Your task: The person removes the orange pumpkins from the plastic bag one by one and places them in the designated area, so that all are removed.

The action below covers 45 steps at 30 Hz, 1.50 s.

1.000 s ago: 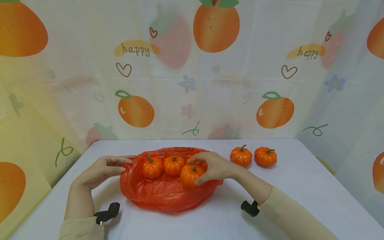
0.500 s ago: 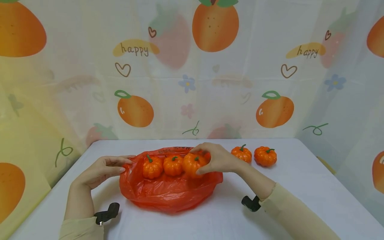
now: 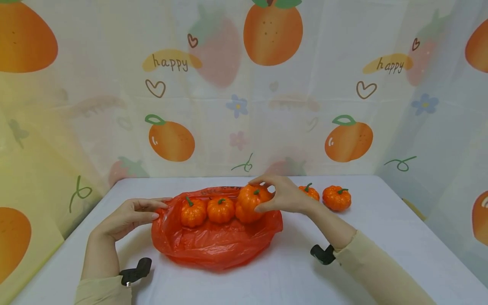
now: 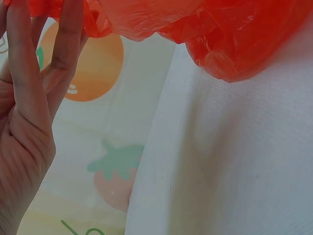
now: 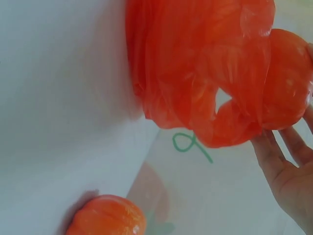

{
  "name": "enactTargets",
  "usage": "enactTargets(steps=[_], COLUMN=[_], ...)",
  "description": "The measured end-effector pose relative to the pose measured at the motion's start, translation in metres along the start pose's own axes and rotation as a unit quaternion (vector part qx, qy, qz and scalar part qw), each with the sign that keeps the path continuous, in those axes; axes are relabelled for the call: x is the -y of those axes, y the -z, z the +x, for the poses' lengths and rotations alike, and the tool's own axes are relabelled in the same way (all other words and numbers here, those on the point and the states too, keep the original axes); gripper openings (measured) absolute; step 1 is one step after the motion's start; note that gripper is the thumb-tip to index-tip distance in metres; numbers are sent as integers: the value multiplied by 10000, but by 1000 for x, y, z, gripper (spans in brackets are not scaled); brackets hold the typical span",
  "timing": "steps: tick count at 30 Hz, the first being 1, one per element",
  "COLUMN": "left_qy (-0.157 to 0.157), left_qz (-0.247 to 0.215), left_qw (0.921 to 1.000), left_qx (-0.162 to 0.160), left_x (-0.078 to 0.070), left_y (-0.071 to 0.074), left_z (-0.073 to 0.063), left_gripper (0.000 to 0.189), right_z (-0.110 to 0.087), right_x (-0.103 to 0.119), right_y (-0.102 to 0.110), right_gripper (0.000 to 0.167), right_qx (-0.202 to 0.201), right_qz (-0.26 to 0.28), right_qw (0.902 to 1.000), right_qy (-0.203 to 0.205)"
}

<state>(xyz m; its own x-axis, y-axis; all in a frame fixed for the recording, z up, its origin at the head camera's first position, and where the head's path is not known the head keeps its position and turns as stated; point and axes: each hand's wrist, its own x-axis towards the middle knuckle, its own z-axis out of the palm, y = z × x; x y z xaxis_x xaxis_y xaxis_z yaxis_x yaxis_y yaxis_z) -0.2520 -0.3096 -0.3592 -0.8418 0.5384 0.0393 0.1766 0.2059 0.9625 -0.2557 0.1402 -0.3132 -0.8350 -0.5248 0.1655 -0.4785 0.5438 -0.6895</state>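
A red plastic bag lies spread with its mouth facing up on the table. My left hand pinches its left rim; in the left wrist view that hand reaches up to the red plastic. Inside the bag sit a small orange pumpkin at the left, another pumpkin beside it, and one more at the right, partly covered. My right hand holds a further pumpkin by its sides above the bag's right back part. In the right wrist view this pumpkin is partly behind the plastic.
Two more pumpkins stand on the white table at the back right. The nearer pumpkin is partly hidden by my right hand; the other pumpkin shows fully. A fruit-print curtain hangs behind the table.
My right hand has moved back and to the right with its pumpkin, from the bag's middle front toward its right back rim. The left hand stays at the left rim.
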Motion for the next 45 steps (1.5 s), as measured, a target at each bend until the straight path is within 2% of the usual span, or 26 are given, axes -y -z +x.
enactTargets(steps=[5, 16, 30, 45], left_qy=[6, -63, -39, -89], left_qz=[25, -7, -47, -2], left_qw=[10000, 10000, 10000, 9999], left_qx=[-15, 56, 59, 51], left_x=[1, 3, 1, 1], left_y=[1, 2, 1, 2], left_z=[0, 1, 1, 0], left_gripper=[30, 31, 31, 31], right_z=[-2, -6, -19, -33], right_x=[-2, -21, -40, -63], right_y=[8, 26, 44, 63], right_gripper=[61, 62, 59, 64], right_qx=[-170, -673, -1150, -1603], right_qz=[328, -4, -43, -341], right_qw=[9993, 9977, 9889, 9789], right_qy=[-52, 19, -937, -1219])
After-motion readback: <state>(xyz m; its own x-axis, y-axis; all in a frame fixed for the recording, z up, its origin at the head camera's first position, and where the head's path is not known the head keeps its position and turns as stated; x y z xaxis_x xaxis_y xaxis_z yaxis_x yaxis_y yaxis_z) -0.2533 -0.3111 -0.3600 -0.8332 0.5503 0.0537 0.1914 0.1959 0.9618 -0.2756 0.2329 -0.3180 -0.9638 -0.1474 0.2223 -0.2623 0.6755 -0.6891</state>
